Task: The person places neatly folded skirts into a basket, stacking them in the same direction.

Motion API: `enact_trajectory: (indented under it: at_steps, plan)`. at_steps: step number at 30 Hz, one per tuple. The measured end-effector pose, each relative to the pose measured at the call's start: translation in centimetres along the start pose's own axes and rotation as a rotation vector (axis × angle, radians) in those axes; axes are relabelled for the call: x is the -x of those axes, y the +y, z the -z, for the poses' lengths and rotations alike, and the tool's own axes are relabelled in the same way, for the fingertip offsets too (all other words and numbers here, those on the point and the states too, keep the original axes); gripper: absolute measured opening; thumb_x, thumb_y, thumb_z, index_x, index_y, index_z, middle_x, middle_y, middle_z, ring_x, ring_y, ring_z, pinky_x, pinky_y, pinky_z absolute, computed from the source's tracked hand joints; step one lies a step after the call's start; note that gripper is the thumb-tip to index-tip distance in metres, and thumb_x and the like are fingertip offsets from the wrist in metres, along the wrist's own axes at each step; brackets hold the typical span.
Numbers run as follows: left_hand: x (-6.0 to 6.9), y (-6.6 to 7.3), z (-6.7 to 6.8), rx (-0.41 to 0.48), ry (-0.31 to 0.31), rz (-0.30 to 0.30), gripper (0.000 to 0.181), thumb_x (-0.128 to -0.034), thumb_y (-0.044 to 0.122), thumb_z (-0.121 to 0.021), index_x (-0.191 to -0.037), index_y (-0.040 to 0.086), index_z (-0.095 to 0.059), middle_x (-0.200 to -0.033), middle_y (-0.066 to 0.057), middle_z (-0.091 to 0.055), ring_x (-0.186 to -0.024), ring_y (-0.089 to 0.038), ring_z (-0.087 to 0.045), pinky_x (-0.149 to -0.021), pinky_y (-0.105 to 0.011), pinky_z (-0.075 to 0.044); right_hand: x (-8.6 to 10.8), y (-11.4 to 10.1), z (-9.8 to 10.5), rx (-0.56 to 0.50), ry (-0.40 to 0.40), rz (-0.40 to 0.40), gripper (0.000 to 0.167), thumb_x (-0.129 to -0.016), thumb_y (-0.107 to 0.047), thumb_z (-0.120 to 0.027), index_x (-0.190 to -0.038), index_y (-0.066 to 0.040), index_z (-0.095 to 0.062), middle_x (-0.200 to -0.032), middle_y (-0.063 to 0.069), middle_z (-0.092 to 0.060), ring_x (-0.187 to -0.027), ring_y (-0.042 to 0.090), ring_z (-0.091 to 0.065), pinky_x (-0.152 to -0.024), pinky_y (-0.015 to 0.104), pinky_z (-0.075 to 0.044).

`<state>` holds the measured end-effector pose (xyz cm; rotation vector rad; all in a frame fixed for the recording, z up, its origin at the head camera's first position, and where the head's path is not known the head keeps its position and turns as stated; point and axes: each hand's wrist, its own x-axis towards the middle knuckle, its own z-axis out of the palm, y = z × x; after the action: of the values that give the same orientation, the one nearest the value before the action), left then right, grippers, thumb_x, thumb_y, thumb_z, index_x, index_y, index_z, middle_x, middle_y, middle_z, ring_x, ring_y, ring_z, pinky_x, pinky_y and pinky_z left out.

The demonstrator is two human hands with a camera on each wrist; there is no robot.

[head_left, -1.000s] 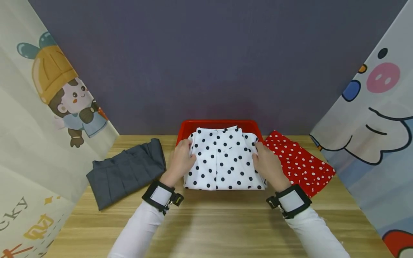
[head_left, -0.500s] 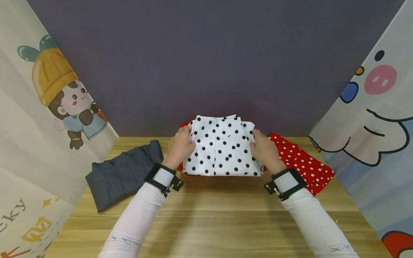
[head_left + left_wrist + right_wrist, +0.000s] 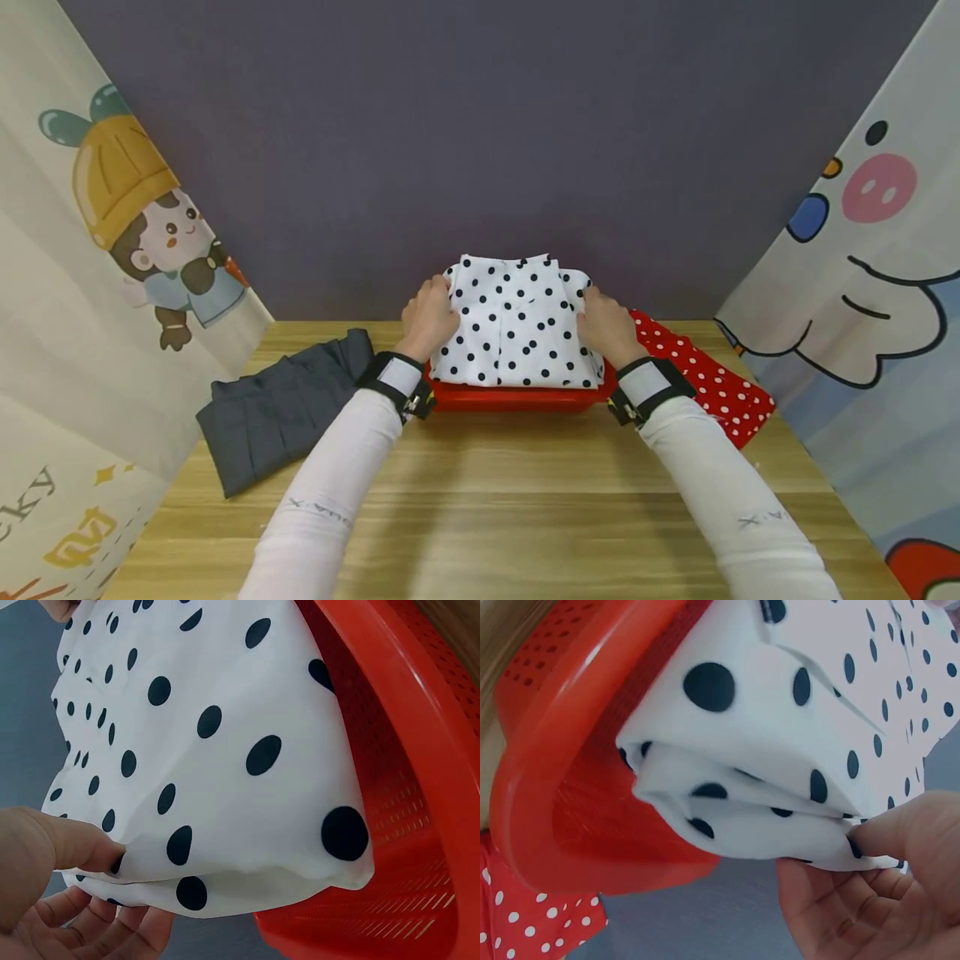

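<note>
A folded white garment with black polka dots [image 3: 517, 325] is held flat above a red plastic basket [image 3: 517, 398]. Its left edge is pinched by my left hand [image 3: 431, 317], thumb on top and fingers beneath, as the left wrist view shows. On the opposite edge my right hand [image 3: 606, 327] grips the cloth the same way, thumb over and fingers under. The near end of the garment [image 3: 300, 787] hangs over the basket's opening, and the slotted basket wall [image 3: 420, 862] shows beside it. Most of the basket's inside is hidden under the cloth.
A folded dark grey garment [image 3: 288, 408] lies on the wooden table [image 3: 510, 508] at the left. Folded red cloth with white dots [image 3: 708, 375] lies at the right, close to the basket. Behind stands a dark grey wall [image 3: 495, 125]; printed curtains flank both sides.
Both hands have carried the polka-dot garment away from me, toward the wall. The basket's front rim, covered a second ago, now shows below the cloth. The other two folded pieces stay put.
</note>
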<state>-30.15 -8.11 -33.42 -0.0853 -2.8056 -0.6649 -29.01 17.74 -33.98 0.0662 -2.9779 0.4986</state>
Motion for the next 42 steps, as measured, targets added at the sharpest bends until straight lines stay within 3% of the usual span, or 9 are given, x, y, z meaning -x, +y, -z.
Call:
enact_trajectory:
  at_steps: [11,19,24,35,39,42]
  plan:
    - [-1.3,-0.4,-2.0,-0.016,-0.022,0.052,0.038,-0.0787,0.006,-0.055,-0.116,0.005,-0.05,-0.104,-0.013,-0.056,-0.091,-0.036,-0.059,-0.075,-0.047,-0.048,-1.7,0.1,-1.1,-0.021,-0.116,-0.108,0.046,-0.092,-0.014,-0.043,-0.131,0.008,-0.034,-0.122,0.03,-0.05,-0.102,0.044,-0.054,-0.088,0.054,-0.045]
    - [-2.1,-0.5,-3.1,-0.041,-0.041,0.07,0.03,-0.0784,0.006,-0.055,-0.108,0.002,-0.049,-0.101,-0.015,-0.056,-0.088,-0.036,-0.059,-0.074,-0.048,-0.049,-2.9,0.7,-2.3,0.006,-0.116,-0.087,0.045,-0.089,-0.011,-0.04,-0.128,0.011,-0.037,-0.117,0.032,-0.053,-0.1,0.046,-0.055,-0.087,0.054,-0.045]
    - [-2.7,-0.7,-4.0,-0.074,-0.068,0.102,0.035,-0.0794,0.008,-0.056,-0.113,0.0,-0.048,-0.105,-0.016,-0.057,-0.09,-0.036,-0.06,-0.074,-0.046,-0.05,-3.4,0.7,-2.7,0.026,-0.144,-0.086,0.047,-0.087,-0.01,-0.042,-0.129,0.011,-0.036,-0.116,0.031,-0.053,-0.101,0.046,-0.054,-0.087,0.053,-0.045]
    - [-3.0,-1.2,-5.4,-0.06,-0.149,0.185,0.044,-0.0807,0.011,-0.06,-0.12,0.001,-0.043,-0.108,-0.015,-0.056,-0.095,-0.035,-0.058,-0.077,-0.044,-0.05,-3.9,0.5,-4.3,0.081,-0.178,-0.135,0.045,-0.083,-0.012,-0.051,-0.123,0.008,-0.045,-0.112,0.028,-0.057,-0.102,0.045,-0.055,-0.094,0.065,-0.031]
    - [-3.0,-1.5,-6.0,-0.049,-0.165,0.192,0.043,-0.0806,0.011,-0.061,-0.119,0.0,-0.043,-0.108,-0.016,-0.056,-0.094,-0.035,-0.059,-0.077,-0.044,-0.05,-4.0,0.4,-4.9,0.081,-0.168,-0.113,0.04,-0.082,-0.011,-0.053,-0.116,0.01,-0.049,-0.104,0.027,-0.06,-0.093,0.04,-0.06,-0.089,0.056,-0.043]
    - [-3.1,-1.7,-6.4,-0.043,-0.175,0.193,0.042,-0.0807,0.011,-0.061,-0.118,0.0,-0.043,-0.107,-0.016,-0.055,-0.093,-0.035,-0.059,-0.076,-0.044,-0.05,-4.0,0.3,-5.3,0.049,-0.158,-0.097,0.031,-0.081,-0.008,-0.053,-0.106,0.01,-0.052,-0.094,0.025,-0.061,-0.081,0.036,-0.061,-0.072,0.044,-0.052]
